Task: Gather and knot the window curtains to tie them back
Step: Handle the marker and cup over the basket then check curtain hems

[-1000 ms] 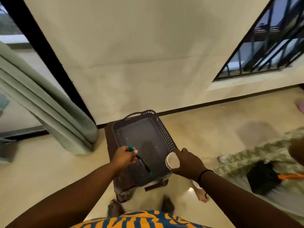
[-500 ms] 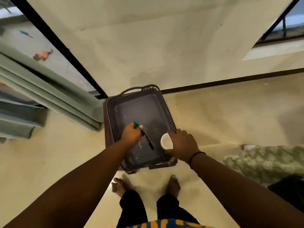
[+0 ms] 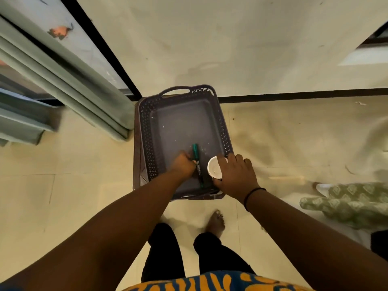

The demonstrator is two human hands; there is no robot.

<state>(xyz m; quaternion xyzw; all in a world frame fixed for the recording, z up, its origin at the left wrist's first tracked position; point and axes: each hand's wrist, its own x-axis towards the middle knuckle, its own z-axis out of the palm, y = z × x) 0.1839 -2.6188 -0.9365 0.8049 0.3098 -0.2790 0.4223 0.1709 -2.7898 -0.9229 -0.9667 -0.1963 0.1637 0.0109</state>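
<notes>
A pale green curtain (image 3: 69,89) hangs in folds at the left, its hem on the floor beside a dark plastic basket (image 3: 147,131). My left hand (image 3: 183,163) is down inside the basket and grips a green-capped marker (image 3: 197,158). My right hand (image 3: 236,174) holds a small white cup (image 3: 214,167) at the basket's near right corner. Neither hand touches the curtain.
The basket stands on the cream tiled floor against the wall, next to a black window frame (image 3: 105,49). A green patterned cloth (image 3: 348,203) lies on the floor at the right. My legs and a bare foot (image 3: 215,222) are just below the basket.
The view has tilted down and closer to the basket. Both hands have lowered into it with the marker and the cup; the marker now lies nearly upright in view.
</notes>
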